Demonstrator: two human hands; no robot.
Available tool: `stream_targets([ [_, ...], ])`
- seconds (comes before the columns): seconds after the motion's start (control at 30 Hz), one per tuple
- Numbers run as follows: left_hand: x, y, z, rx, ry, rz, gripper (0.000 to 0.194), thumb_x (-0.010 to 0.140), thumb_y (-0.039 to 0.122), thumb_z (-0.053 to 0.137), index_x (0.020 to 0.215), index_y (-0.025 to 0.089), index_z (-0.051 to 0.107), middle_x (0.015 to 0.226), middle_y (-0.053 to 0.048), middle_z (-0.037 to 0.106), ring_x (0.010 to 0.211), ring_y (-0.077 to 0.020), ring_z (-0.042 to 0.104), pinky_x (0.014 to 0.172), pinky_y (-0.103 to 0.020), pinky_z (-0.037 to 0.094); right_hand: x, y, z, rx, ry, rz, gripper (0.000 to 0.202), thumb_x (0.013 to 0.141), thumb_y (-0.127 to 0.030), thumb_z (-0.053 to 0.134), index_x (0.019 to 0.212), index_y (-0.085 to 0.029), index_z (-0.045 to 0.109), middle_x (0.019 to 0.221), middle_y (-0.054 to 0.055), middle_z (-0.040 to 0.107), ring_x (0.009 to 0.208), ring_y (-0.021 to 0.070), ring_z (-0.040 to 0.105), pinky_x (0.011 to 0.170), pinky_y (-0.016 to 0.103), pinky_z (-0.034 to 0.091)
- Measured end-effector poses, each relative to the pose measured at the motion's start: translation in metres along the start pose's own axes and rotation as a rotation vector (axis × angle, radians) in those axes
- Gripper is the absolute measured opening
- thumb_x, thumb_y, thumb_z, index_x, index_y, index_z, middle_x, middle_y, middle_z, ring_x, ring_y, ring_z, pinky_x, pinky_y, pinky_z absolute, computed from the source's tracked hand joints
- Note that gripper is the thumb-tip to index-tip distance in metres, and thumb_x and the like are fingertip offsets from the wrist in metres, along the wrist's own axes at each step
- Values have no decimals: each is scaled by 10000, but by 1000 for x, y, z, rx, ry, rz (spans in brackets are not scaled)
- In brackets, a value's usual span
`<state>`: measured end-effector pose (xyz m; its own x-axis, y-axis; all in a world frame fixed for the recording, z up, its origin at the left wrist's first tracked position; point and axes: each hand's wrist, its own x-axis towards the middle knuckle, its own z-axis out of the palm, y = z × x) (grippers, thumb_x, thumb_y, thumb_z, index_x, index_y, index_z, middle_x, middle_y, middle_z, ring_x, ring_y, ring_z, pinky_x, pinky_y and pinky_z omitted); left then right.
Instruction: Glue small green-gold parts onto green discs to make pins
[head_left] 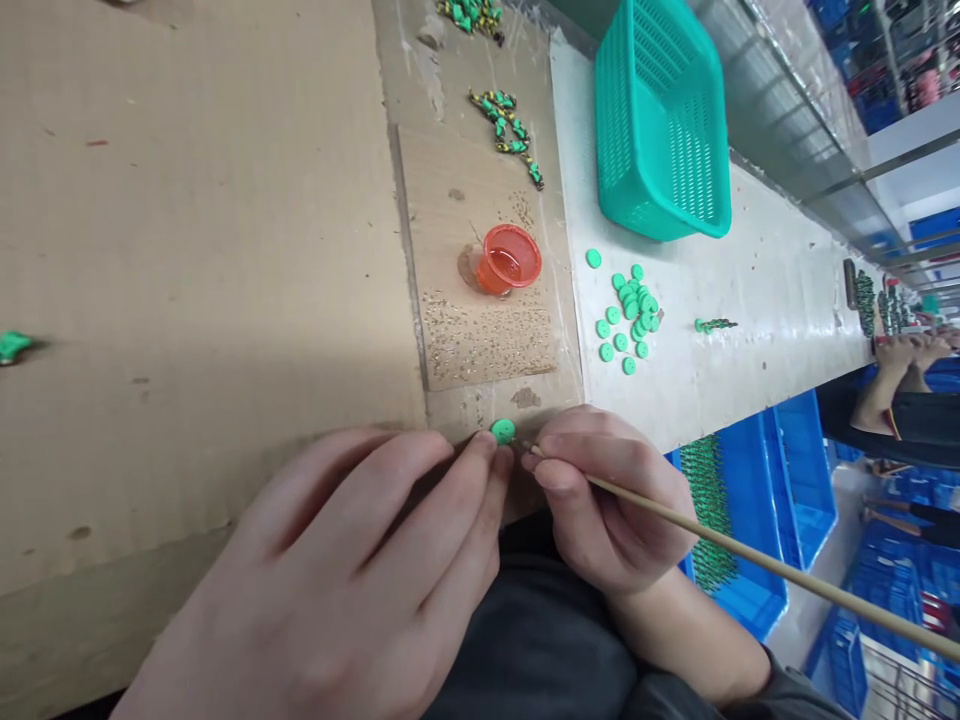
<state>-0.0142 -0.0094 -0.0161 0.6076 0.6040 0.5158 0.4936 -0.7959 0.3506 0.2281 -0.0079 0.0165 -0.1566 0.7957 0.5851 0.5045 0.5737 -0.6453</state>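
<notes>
A small round green disc with tiny holes is pinched between the thumb and finger of my left hand, near the table's front edge. My right hand is closed around a thin wooden stick. The stick's tip points at the disc from the right, just beside it; whether the two touch I cannot tell. Ahead of both hands stands a small orange cup with some clear liquid in it. Many tiny golden bits lie scattered on the cardboard around the cup.
More green discs lie on the white surface, near a teal plastic basket. Green, yellow and black pieces lie behind the cup. Blue bins stand below the table at the right. Another person's arm shows far right.
</notes>
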Motion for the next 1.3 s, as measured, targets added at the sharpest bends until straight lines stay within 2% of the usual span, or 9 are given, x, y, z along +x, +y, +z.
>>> stream_targets([
  [0.17,-3,2,-1,-40,-6,-25,420,1175,306,741,1575,192,794,1584,-64,826,1377,-383,748,1180,-649,591,-5,-1,1,-8,59,60,124,1204,-190,763,1311,-201,825,939,53,838,774,211,827,661,360,738],
  [0.27,-7,0,2,-51,-6,-31,440,1167,310,755,1590,195,788,1595,-72,827,1404,-406,750,1208,-664,592,-5,-3,0,3,83,104,119,1205,-187,764,1303,-215,826,947,46,842,803,210,850,703,351,747],
  [0.43,-13,-2,8,-44,13,-62,472,1137,281,778,1608,254,794,1627,-48,817,1403,-355,777,1320,-605,600,14,-1,-1,-73,151,220,97,1174,-165,809,1202,-256,830,998,21,878,823,181,857,765,329,738],
  [0.67,-13,-1,8,-35,14,-60,517,1085,282,845,1601,306,810,1602,-55,823,1429,-335,783,1382,-566,602,39,8,5,-121,56,223,155,1178,-171,795,1052,-258,776,900,-34,820,772,128,806,729,265,683],
  [0.93,-15,-1,9,-33,11,-66,495,1082,292,842,1577,287,824,1605,-53,823,1413,-341,779,1374,-575,598,32,5,2,-159,22,231,121,1153,-134,768,1146,-253,791,1004,6,866,892,159,850,826,302,717],
  [1.1,-15,-1,9,-16,-5,-67,532,1070,316,848,1601,307,812,1624,-52,805,1424,-333,784,1365,-568,613,23,1,-2,-131,59,195,165,1130,-116,748,1209,-255,791,1066,31,868,945,184,854,872,340,740],
  [1.3,-10,-6,7,-35,26,-36,486,1129,309,793,1611,244,800,1591,-36,834,1379,-353,779,1266,-607,634,0,-9,-5,-42,75,210,202,1136,-109,753,1281,-247,785,1014,34,863,885,201,864,795,340,755],
])
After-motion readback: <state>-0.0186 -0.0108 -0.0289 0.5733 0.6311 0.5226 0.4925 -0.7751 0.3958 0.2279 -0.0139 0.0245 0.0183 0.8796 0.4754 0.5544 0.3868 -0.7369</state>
